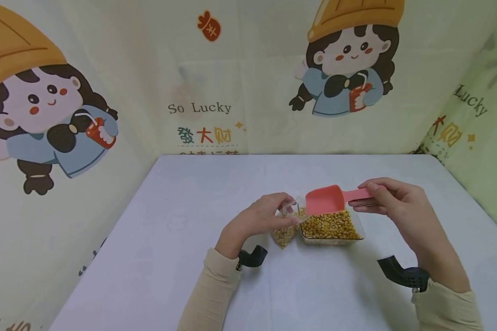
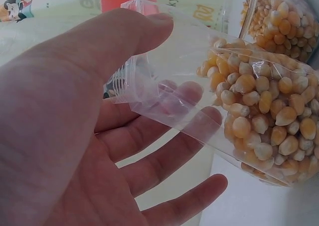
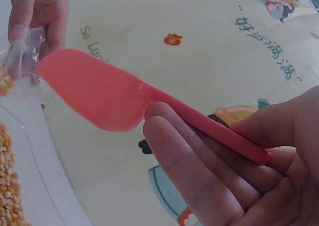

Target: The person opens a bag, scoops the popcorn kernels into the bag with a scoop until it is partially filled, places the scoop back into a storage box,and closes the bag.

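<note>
My left hand (image 1: 262,214) holds a clear plastic zip bag (image 2: 179,81) near its mouth, thumb on one side and fingers on the other. Corn kernels (image 2: 271,106) fill the lower part of the bag. My right hand (image 1: 406,207) grips a pink scoop (image 1: 325,200) by its handle. The scoop's blade is beside the bag's mouth, above a clear rectangular container (image 1: 358,225) full of corn kernels (image 1: 329,226). In the right wrist view no kernels show on the scoop (image 3: 94,89), whose underside faces that camera.
A white table (image 1: 182,257) lies under everything. A printed cloth (image 1: 248,82) with cartoon figures hangs behind it and at both sides. Each wrist wears a black camera mount (image 1: 403,272), over beige sleeves (image 1: 447,305).
</note>
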Action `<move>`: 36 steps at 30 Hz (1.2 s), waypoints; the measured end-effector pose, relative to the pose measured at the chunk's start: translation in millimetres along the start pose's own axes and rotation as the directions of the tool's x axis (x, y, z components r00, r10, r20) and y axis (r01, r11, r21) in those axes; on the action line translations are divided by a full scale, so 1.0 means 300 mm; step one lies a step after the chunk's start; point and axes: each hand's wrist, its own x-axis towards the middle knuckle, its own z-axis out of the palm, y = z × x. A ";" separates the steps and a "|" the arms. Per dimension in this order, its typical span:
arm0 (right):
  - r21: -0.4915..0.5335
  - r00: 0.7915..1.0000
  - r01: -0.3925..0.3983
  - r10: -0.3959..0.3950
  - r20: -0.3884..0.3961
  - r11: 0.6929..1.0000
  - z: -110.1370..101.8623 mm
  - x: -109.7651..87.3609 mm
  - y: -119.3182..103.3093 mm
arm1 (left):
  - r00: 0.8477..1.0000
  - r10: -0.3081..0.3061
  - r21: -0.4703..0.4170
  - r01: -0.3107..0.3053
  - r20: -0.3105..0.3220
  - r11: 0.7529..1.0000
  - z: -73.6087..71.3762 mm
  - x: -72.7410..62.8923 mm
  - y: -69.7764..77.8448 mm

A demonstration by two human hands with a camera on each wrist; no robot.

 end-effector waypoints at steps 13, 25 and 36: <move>0.036 0.995 -0.059 0.062 -0.076 0.998 -0.073 0.007 0.047 | 1.000 0.007 0.017 -0.007 0.002 1.000 -0.001 0.004 0.003; -0.272 0.990 -0.139 0.128 -0.059 0.952 -0.048 0.028 0.085 | 1.000 -0.013 0.018 0.013 0.007 1.000 0.005 0.002 0.002; -0.331 0.987 -0.137 0.155 0.028 0.934 -0.019 0.047 0.090 | 1.000 -0.012 0.025 0.012 0.003 1.000 0.002 0.004 0.005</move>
